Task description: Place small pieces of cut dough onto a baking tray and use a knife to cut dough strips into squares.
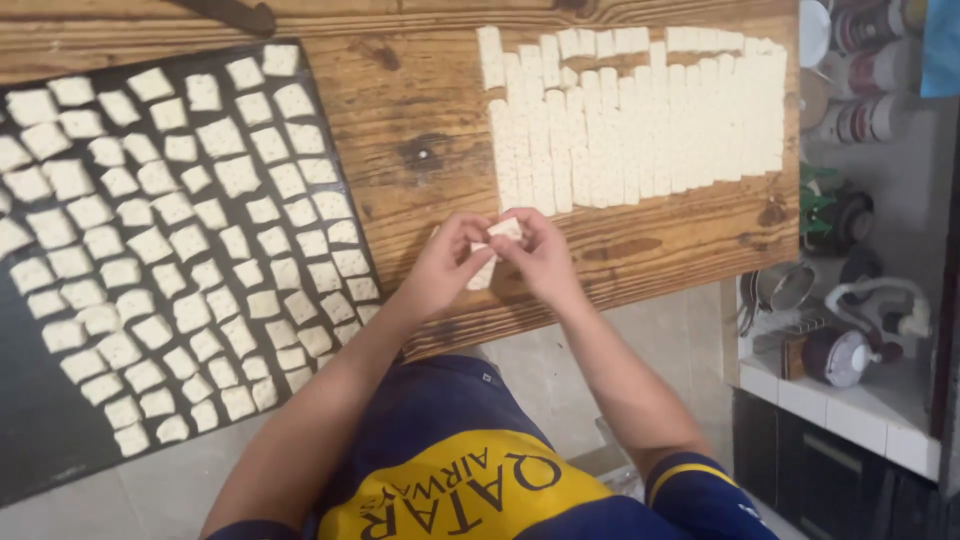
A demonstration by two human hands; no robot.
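I'm leaning over the wooden table [420,120]. Dark baking tray [40,440] is lying on its left end, w/ rows of small cut dough squares [180,250] filling it. Block of uncut dough strips [640,110] is sitting on the table's far right part. Both my hands are meeting at the table's near edge, below those strips: left hand [440,265] & right hand [545,255] are curling in, fingertips pinching one dough strip [492,250] between them, held just off the wood.
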